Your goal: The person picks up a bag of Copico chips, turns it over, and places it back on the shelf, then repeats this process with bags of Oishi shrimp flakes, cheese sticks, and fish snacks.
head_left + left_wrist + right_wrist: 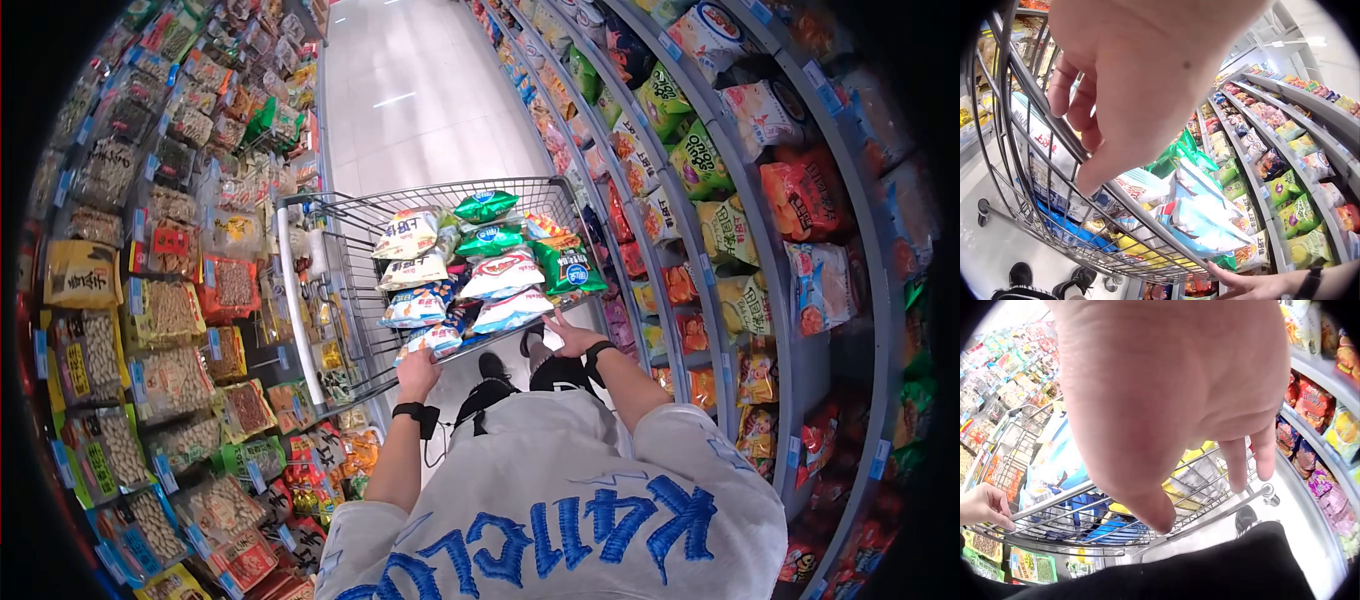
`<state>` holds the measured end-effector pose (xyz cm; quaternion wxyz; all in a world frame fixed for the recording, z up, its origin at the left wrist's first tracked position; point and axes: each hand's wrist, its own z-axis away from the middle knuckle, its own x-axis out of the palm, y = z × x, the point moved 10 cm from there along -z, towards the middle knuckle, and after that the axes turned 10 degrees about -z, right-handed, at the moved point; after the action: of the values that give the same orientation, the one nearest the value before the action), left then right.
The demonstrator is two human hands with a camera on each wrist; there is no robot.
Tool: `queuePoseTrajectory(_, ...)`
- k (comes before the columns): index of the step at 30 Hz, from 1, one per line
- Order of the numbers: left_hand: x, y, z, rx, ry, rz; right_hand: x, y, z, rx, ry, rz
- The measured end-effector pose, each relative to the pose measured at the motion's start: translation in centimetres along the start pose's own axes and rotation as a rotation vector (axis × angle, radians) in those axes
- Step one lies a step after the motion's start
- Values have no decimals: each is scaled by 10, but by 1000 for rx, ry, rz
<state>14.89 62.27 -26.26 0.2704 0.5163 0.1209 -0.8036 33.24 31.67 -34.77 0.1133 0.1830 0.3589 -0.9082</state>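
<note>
A wire shopping cart [357,386] stands sideways before me, piled with bags of snacks: white ones [501,273], green ones [570,264] and blue-and-white ones [418,306]. My left hand [417,373] grips the near top rail at its left part; in the left wrist view that hand [1129,94] has its fingers over the rail and its thumb along it. My right hand [572,338] rests at the rail's right end with spread fingers. In the right wrist view the right hand [1172,406] hangs over the wire side, fingers pointing down, thumb against the wires.
Shelves of packaged nuts and dried goods [170,310] line the left, close to the cart's white handle [297,310]. Chip shelves [700,250] line the right. A pale tiled aisle floor [420,100] runs ahead. My shoes [494,367] stand just behind the cart's near side.
</note>
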Motion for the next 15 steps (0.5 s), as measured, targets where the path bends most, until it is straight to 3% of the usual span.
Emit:
queuePoseTrajectory(3, -7, -1, -8, 51, 28, 31, -25, -2, 4, -87, 77, 6)
queuePoseTrajectory(4, -12, 1, -13, 37, -18, -20, -44, -7, 9, -103, 198, -41)
queuePoseTrajectory(5, -23, 4, -21, 41, -16, -38, -55, -12, 6, -110, 206, -57)
queuePoseTrajectory(7, -42, 24, -24, 106, -179, -164, -66, 2, -9, -69, 204, -123)
queuePoseTrajectory(8, -57, 35, -36, 106, -151, -137, -83, 3, -15, -134, 323, -190)
queuePoseTrajectory(9, -74, 51, -45, 107, -152, -152, -103, 2, -15, -67, 332, -251)
queuePoseTrajectory(11, -122, 97, -72, 86, -64, 137, -145, 11, -21, -85, 507, -341)
queuePoseTrajectory(13, -147, 152, -105, 253, 20, 267, -187, 28, -23, 7, 730, -365)
queuePoseTrajectory(15, -167, 215, -132, 364, 78, 369, -224, 30, -20, -42, 911, -162)
